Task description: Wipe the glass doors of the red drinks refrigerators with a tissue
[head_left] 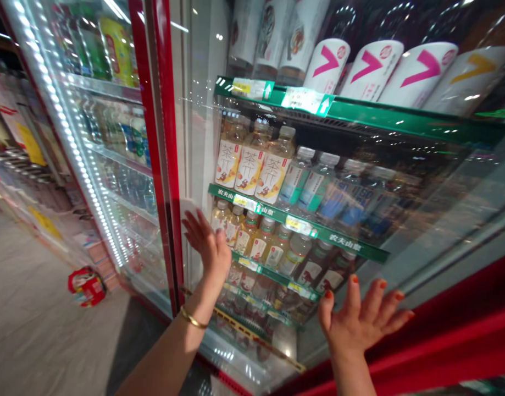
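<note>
In the head view, my left hand (206, 239) is raised in front of the glass door of a drinks fridge, fingers stretched out. A pale, flat patch (189, 205) shows behind its fingertips; I cannot tell what it is or whether the hand touches it. A gold bangle (193, 319) circles the left wrist. My right hand (361, 316) is spread wide at the lower right, near the red door frame (454, 330), with nothing in it. Behind the glass are tea bottles with white labels (247, 165), smaller juice bottles (258, 242) and large bottles with a pink V (365, 69).
Green shelf edges (301, 223) carry price tags. At left stands another lit fridge (107, 143) with a red frame and bottles inside. A red package (87, 286) lies on the tiled floor (50, 341). Shelves of goods (25, 137) line the far left.
</note>
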A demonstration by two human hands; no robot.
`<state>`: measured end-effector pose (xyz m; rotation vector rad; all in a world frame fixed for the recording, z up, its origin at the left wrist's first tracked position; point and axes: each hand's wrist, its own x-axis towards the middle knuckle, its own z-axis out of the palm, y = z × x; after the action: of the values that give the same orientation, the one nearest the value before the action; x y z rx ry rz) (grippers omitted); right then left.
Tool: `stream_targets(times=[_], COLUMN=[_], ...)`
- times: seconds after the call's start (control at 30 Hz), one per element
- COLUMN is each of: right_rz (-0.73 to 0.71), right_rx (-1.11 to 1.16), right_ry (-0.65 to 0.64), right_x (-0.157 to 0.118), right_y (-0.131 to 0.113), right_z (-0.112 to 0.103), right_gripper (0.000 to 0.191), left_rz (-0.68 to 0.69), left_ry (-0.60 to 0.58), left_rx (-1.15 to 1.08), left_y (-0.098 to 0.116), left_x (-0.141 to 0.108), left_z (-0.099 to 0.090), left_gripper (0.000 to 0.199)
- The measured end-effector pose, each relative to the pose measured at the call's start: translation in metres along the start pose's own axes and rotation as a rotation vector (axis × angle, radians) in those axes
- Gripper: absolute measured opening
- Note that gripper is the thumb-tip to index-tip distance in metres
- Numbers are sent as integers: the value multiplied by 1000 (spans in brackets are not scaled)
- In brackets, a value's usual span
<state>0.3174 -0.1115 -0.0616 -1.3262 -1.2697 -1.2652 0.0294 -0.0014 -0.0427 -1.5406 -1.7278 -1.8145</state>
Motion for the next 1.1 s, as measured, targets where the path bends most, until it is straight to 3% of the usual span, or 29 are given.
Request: stream_targets(times=[0.07,0.13,0.2,0.23,0.3,0.37,0.43,0.5,0.57,0.63,0.73,0.8,0.9,0.97,1.0,1.03,1.1], right_rz=[4,3,-3,-6,-7,-3,10,8,-52,-162,-280,-315,-380,-408,-412,-409,-397], right_rx=[0,3,3,4,10,23,45,83,137,176,167,135,110,92,80,68,59], right_ry=[-8,-14,-21,-26,-32,-23,-7,-44,-114,-147,-146,-156,-143,-123,-114,-104,-92], right_x=[0,1,1,0,-1,0,6,20,40,65,99,112,115,109,106,103,100], right_y=[-1,0,1,2,3,2,-5,-16,-29,-41,-48,-49,-50,-53,-54,-56,-57], right_z=[0,0,-1,-1,0,-1,-4,-10,-18,-26,-31,-26,-10,0,4,6,8], right_gripper=[80,82,83,83,82,81,81,82,83,85,85,81,80,78,76,74,72], left_rz=[173,456,652,686,635,481,303,214,312,530,700,604,254,74,77,149,386], left_ry=[-69,-134,-163,-166,-148,-91,-29,-8,-40,-90,-103,-61,14,32,24,2,-45], left_rx=[-14,-30,-55,-66,-66,-52,-48,-55,-44,-19,1,23,35,-24,-44,-53,-57], left_y=[30,46,39,27,-1,-20,-18,5,32,44,19,-12,-30,-10,7,24,48], left_x=[-6,-38,-75,-87,-88,-59,-18,9,5,-26,-74,-73,-20,18,29,31,12], left_z=[5,8,8,7,4,1,-1,-3,-3,-1,3,2,-1,-4,-4,-5,-3], left_gripper=[81,83,78,76,79,84,82,78,79,79,72,75,79,76,78,81,85])
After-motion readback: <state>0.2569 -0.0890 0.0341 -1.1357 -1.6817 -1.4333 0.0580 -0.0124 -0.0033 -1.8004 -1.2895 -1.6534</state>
